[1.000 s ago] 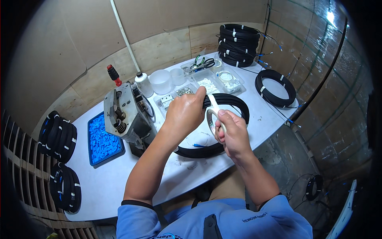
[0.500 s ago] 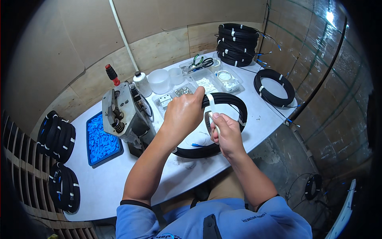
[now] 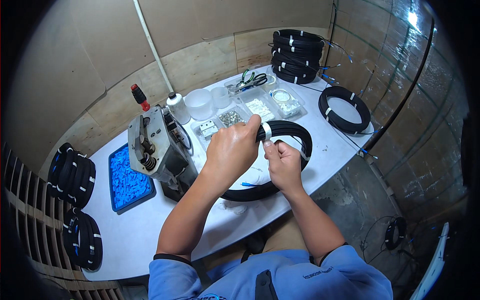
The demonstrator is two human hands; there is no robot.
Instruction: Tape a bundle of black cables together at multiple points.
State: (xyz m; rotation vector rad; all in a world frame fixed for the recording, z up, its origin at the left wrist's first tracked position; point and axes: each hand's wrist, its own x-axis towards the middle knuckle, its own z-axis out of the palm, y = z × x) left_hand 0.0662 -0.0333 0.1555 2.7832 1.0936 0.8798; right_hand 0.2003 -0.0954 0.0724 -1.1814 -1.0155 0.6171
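A coil of black cable point(image 3: 299, 134) is tilted up at its far side in front of me, its near side over the white table. My left hand point(image 3: 234, 149) is wrapped round the coil's upper left part, thumb up. A white tape band point(image 3: 267, 131) circles the bundle just right of that thumb. Closed in a pinch, my right hand point(image 3: 285, 164) has its thumb at the band's lower end; its curled fingers hide the rest of the tape. Inside the coil's ring shows a blue connector point(image 3: 247, 184) on a cable end.
To the left stand a metal bench machine point(image 3: 162, 145) and a blue tray point(image 3: 117, 192) of small blue parts. Clear boxes point(image 3: 240, 102) of small parts, a white bottle point(image 3: 177, 106) and scissors point(image 3: 256, 80) lie behind. More cable coils point(image 3: 296, 57) are stacked at the back right.
My right hand has moved up to the coil, and the white tape stretched below the bundle is now short and close against it. My left hand keeps its hold.
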